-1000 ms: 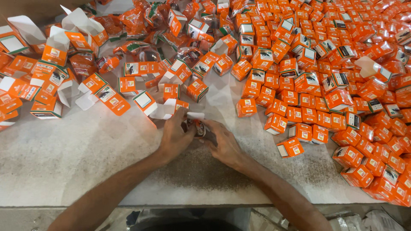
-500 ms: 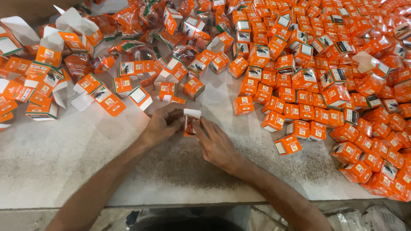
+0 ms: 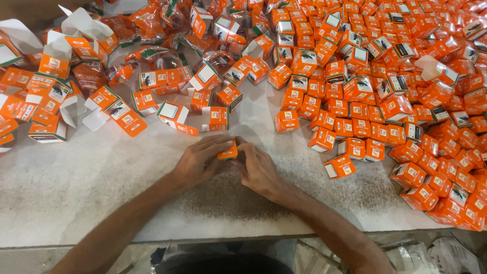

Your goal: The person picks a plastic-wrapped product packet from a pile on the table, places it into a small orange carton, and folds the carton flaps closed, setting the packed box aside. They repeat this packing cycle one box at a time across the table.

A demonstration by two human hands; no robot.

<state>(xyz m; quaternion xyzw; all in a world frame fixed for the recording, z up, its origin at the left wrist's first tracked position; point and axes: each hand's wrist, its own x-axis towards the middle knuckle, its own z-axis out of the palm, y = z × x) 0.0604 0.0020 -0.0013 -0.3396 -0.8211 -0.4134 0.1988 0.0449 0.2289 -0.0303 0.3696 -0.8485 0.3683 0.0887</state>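
Already a deep heap of closed orange boxes (image 3: 406, 101) fills the right of the frame, while open, flap-up cartons (image 3: 56, 61) wait at upper left. At centre, left hand (image 3: 200, 161) and right hand (image 3: 258, 170) pinch one small orange box (image 3: 229, 151), fingers curled shut around it. Bare grey tabletop (image 3: 76, 193) lies lower left; its front edge (image 3: 218, 236) runs just under the wrists.

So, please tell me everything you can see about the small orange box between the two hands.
The small orange box looks like thin printed cardboard, orange with a small lighter patch on its face. Only a narrow part shows; the rest is hidden. It appears closed, though the flaps cannot be seen clearly. The left hand and the right hand press it from both sides with their fingers, low over the pale speckled table, apart from the other boxes.
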